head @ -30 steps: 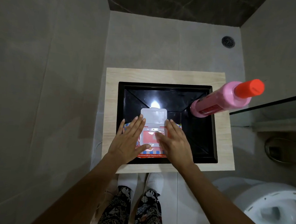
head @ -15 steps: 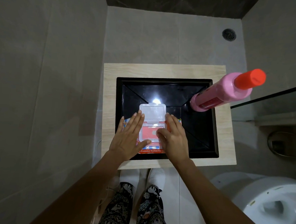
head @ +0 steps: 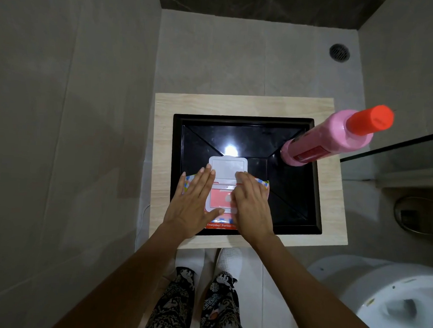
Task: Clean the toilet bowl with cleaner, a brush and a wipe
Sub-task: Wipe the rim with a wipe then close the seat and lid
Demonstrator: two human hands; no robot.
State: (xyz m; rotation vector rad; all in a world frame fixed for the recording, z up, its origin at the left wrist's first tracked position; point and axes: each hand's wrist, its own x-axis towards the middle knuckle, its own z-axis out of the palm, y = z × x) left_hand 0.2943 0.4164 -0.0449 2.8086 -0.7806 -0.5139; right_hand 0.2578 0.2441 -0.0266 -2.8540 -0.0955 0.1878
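A colourful pack of wet wipes [head: 221, 197] lies in a black tray [head: 312, 195] on a light wooden stand. Its white flip lid [head: 227, 166] stands open. My left hand [head: 192, 205] lies flat on the pack's left side, fingers straight. My right hand [head: 251, 206] rests on the right side, with its thumb at the pink opening under the lid. A pink cleaner bottle [head: 333, 138] with a red cap stands upright at the tray's right edge. The white toilet bowl [head: 391, 306] shows at the lower right. No brush is in view.
Grey tiled walls close in on the left and right. A floor drain [head: 339, 52] sits at the far right corner. A glass shelf edge [head: 399, 147] and a round metal fitting [head: 410, 213] are on the right. My feet [head: 227, 259] stand just below the stand.
My right thumb has shifted slightly at the pack's opening. The view has drifted a little; both hands stay on the pack.
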